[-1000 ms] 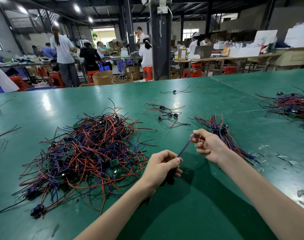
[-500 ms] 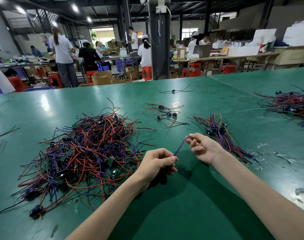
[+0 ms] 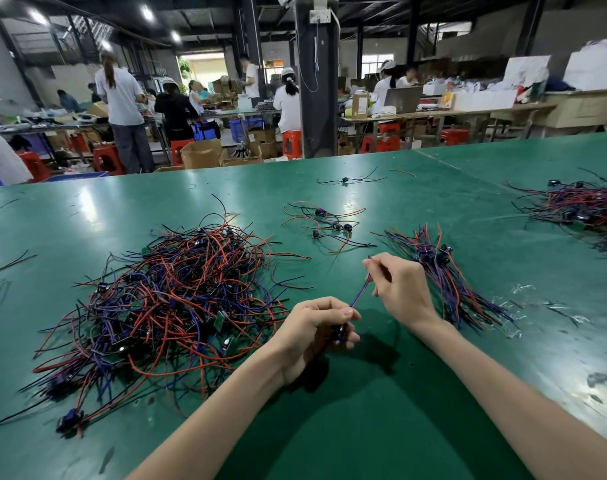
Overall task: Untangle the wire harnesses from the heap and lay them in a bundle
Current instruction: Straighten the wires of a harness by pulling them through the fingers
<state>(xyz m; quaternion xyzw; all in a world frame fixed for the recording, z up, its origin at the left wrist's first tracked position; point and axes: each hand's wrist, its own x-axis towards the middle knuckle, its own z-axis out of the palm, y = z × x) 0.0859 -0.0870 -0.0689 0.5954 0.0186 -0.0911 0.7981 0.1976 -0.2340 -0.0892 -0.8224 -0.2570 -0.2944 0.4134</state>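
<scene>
A green counter (image 3: 433, 393) is carrying a large tangled heap (image 3: 177, 299) on the person's left. A tidy bundle (image 3: 451, 292) is lying just beyond the right hand (image 3: 402, 289), running from far-left to near-right. That hand and the left hand (image 3: 316, 327) are each pinching one harness (image 3: 360, 292), stretching it diagonally between them.

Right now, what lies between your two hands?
In the head view, one blue and red harness runs from the left hand to the right hand.
</scene>
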